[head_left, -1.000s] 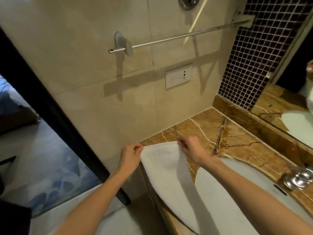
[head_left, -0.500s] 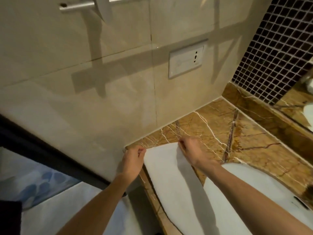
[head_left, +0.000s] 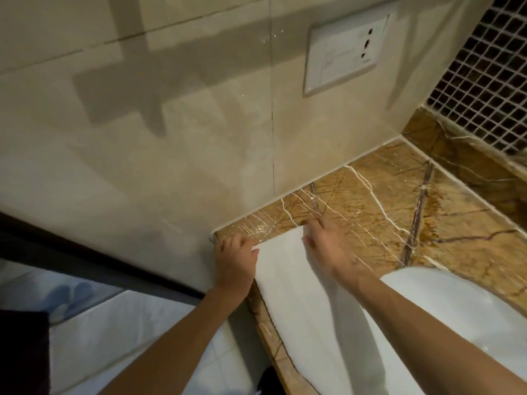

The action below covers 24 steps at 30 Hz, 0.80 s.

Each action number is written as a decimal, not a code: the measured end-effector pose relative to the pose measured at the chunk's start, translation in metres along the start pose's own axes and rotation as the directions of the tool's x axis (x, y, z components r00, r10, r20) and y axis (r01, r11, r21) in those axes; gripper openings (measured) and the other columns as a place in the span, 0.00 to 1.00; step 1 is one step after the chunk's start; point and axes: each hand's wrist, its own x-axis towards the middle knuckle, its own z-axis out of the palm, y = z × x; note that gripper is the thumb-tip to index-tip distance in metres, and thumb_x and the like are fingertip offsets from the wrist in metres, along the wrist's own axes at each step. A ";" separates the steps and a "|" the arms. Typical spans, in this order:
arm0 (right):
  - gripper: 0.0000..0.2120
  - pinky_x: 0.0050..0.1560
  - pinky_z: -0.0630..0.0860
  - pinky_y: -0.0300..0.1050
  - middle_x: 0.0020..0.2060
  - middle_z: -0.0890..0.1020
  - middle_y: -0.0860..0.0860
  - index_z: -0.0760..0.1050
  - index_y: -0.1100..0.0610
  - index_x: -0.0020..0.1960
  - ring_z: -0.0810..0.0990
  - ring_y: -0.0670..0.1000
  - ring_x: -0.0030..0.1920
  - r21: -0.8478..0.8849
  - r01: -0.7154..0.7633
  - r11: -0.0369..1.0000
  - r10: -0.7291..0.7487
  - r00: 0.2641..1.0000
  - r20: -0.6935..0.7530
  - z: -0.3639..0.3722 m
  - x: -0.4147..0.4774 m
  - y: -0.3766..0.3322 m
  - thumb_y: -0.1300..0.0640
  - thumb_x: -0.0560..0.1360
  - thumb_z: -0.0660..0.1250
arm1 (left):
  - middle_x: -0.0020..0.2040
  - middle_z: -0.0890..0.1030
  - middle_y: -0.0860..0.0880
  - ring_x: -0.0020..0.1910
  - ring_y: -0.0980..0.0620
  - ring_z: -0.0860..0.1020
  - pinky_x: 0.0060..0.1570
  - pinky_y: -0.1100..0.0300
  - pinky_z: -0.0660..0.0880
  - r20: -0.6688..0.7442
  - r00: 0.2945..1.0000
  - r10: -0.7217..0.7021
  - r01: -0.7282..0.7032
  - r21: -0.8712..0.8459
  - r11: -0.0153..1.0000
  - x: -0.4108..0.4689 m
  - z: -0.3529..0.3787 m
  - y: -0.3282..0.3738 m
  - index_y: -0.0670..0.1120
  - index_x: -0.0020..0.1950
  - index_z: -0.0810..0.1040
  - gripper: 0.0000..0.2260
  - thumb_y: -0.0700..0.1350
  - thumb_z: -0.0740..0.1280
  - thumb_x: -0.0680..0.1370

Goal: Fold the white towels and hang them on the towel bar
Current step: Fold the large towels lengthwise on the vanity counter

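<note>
A white towel is laid flat as a long strip on the brown marble surface. It runs from the middle of the view down towards five o'clock, where its near end is cut off by the bottom edge. It is placed between the front edge of the surface, at its nine o'clock side, and a white basin at its three o'clock side. Whether the towel overlaps the basin rim cannot be told, as that side is hidden by the right forearm.

The far left corner of the towel is pinched by the left hand, whose fingers are curled over the corner of the surface. The far right corner is pinched between the thumb and fingers of the right hand, with the knuckles turned up. The two hands are held apart by the width of the towel, whose far edge is stretched straight between them.

A beige tiled wall is met by the surface at twelve o'clock. A white socket plate is mounted on the wall at one o'clock, and dark mosaic tiles are seen at two o'clock. A dark door frame and a pale floor are seen at eight o'clock.
</note>
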 end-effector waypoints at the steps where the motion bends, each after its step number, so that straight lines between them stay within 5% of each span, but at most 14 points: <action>1: 0.12 0.57 0.71 0.50 0.59 0.75 0.56 0.73 0.58 0.59 0.74 0.58 0.58 -0.070 0.042 0.997 -0.043 0.999 -0.009 0.002 -0.005 0.000 0.56 0.77 0.63 | 0.47 0.81 0.41 0.45 0.39 0.78 0.46 0.48 0.72 -0.042 0.997 0.060 -0.057 0.052 0.997 -0.002 0.003 0.002 0.41 0.48 0.83 0.06 0.38 0.72 0.72; 4: 0.23 0.76 0.53 0.57 0.74 0.63 0.59 0.65 0.57 0.72 0.60 0.59 0.75 -0.171 0.147 0.974 -0.146 0.989 0.022 0.005 -0.019 -0.002 0.49 0.80 0.53 | 0.57 0.79 0.37 0.55 0.37 0.77 0.58 0.42 0.71 -0.085 0.951 0.296 -0.291 0.073 0.954 -0.013 0.014 0.012 0.38 0.56 0.81 0.12 0.40 0.66 0.75; 9: 0.29 0.74 0.33 0.53 0.78 0.45 0.54 0.47 0.56 0.79 0.39 0.54 0.77 -0.237 0.287 0.928 -0.236 0.946 0.222 0.015 -0.031 0.000 0.44 0.81 0.39 | 0.71 0.70 0.40 0.70 0.37 0.67 0.66 0.38 0.65 0.159 0.921 0.355 -0.369 0.069 0.927 -0.031 0.024 0.029 0.41 0.69 0.72 0.23 0.51 0.60 0.78; 15: 0.28 0.75 0.32 0.53 0.78 0.40 0.53 0.40 0.55 0.79 0.36 0.54 0.77 -0.259 0.267 0.928 -0.200 0.945 0.258 0.023 -0.036 0.004 0.45 0.82 0.38 | 0.71 0.69 0.40 0.70 0.37 0.67 0.64 0.37 0.67 0.283 0.909 0.307 -0.360 0.160 0.919 -0.031 0.023 0.034 0.41 0.70 0.71 0.24 0.53 0.55 0.79; 20: 0.28 0.75 0.35 0.52 0.78 0.42 0.56 0.45 0.55 0.79 0.38 0.56 0.77 -0.210 0.208 0.955 -0.162 0.962 0.218 0.022 -0.055 0.004 0.46 0.82 0.41 | 0.79 0.41 0.45 0.76 0.42 0.37 0.74 0.42 0.39 0.475 0.866 0.154 -0.305 0.258 0.917 -0.029 0.029 0.034 0.48 0.78 0.42 0.27 0.57 0.42 0.81; 24: 0.28 0.76 0.38 0.54 0.78 0.43 0.58 0.46 0.55 0.79 0.38 0.57 0.77 -0.200 0.136 0.970 -0.093 0.973 0.211 0.017 -0.076 0.011 0.46 0.82 0.43 | 0.78 0.37 0.46 0.76 0.43 0.35 0.73 0.41 0.35 0.492 0.858 0.144 -0.305 0.263 0.915 -0.037 0.028 0.036 0.50 0.77 0.37 0.27 0.58 0.39 0.81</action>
